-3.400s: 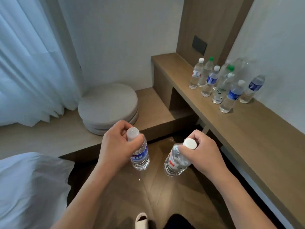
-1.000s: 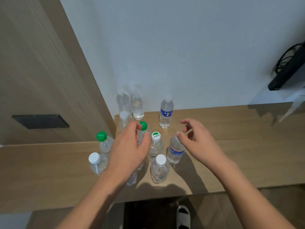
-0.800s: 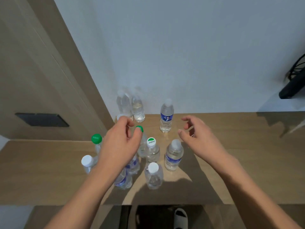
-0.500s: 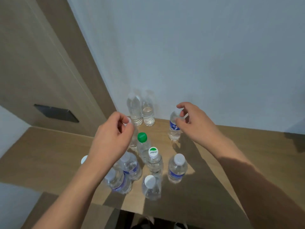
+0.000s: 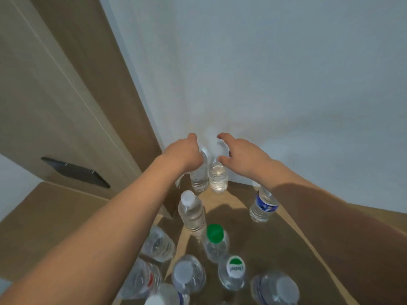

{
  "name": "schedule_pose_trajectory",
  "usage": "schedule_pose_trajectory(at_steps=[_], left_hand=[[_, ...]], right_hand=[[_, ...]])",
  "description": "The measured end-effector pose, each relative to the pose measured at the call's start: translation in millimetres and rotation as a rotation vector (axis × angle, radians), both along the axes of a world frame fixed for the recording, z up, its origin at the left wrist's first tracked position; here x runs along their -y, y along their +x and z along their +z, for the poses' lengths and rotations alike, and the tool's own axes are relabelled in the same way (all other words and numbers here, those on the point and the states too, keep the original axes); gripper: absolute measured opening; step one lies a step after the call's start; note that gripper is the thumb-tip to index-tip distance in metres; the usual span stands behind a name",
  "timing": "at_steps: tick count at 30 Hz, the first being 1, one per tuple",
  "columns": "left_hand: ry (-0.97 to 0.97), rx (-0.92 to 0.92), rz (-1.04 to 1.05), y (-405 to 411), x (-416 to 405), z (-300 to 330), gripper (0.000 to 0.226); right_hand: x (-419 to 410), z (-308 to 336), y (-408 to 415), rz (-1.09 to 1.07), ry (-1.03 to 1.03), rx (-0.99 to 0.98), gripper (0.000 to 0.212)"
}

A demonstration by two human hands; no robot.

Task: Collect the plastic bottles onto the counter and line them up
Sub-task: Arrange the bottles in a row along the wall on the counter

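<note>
Reaching both hands to two clear bottles at frame centre, against wall, likely to pull them forward into line. Left hand curling round left bottle; right hand half spread over right bottle, contact unclear. Caps blurred, hidden behind fingers. Other bottles clustering on worktop along lower frame, several cut off.

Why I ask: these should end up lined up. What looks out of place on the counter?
The bottles stand upright but bunched in a loose cluster on the counter, not in a line. Nothing looks spilled or tipped.
</note>
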State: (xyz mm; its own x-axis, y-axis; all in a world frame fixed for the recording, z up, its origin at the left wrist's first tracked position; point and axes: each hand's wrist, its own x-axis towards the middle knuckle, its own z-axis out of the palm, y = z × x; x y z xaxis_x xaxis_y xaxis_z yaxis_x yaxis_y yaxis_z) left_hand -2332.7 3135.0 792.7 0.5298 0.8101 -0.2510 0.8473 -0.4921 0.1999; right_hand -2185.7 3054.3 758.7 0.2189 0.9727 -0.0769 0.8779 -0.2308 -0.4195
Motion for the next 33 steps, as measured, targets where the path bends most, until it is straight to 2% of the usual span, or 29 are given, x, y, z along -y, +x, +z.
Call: schedule_pose_trajectory(at_steps=[2,5,11,20,23,26,29,33], left_hand=[[-0.011,-0.027,-0.017,10.0,-13.7,-21.8,0.045],[0.051,-0.017,-0.033,14.2,-26.3,-46.0,0.034],[0.079,0.092,-0.021,11.0,-38.3,-54.8,0.026],[0.013,0.14,-0.022,12.7,-45.2,-54.6,0.029],[-0.02,0.108,-0.014,11.7,-46.1,-53.9,0.034],[-0.018,0.067,-0.035,3.7,-34.0,-46.7,0.041],[0.069,0.099,-0.102,-10.5,-6.9,-27.8,0.059],[0.206,0.257,-0.143,-34.0,48.9,3.9,0.052]], right_hand=[[-17.2,-12.7,1.7,0.025,-0.042,0.026,0.057],[-31.2,-26.1,2.0,0.029,-0.055,0.046,0.045],[-36.9,-27.7,-2.9,0.006,-0.099,0.09,0.029],[-30.2,-36.9,-0.6,-0.054,-0.022,0.051,0.041],[-28.8,-33.0,-0.5,-0.064,-0.075,-0.002,0.046],[-7.8,-13.0,-3.0,-0.083,-0.128,-0.091,0.059],[37.2,10.0,-6.3,-0.112,-0.078,-0.092,0.048],[111.0,31.3,-16.1,-0.085,-0.039,-0.128,0.038]])
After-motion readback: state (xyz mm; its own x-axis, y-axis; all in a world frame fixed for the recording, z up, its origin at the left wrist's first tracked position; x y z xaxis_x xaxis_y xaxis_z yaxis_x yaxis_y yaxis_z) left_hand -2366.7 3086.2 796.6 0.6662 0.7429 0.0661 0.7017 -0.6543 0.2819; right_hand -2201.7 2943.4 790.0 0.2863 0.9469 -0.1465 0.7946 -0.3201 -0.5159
